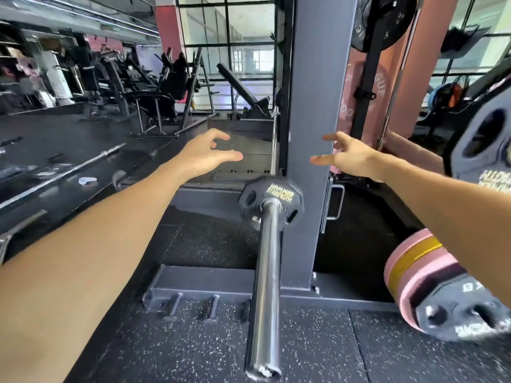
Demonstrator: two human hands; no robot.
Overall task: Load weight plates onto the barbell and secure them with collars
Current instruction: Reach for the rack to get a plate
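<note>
While one small black plate [271, 200] sits far up the barbell sleeve [266, 272], we find left hand [206, 154] and right hand [349, 156] released, grasping nothing. We judge loading unfinished; next, fetch another plate or a collar.

Barbell sleeve [266, 275]: bare steel grey, glossy. Small plate [271, 200] on it: black, yellow lettering. Rack upright [315, 134]: matte grey-blue. Floor mat [193, 341]: black with white speckle. Stacked plates [414, 269] at right: pink with a gold-yellow band, fronted by a black plate [456, 313] with white lettering. Large plate [362, 106] behind the upright: pink, pale lettering. Far pillar [168, 26]: red.
</note>
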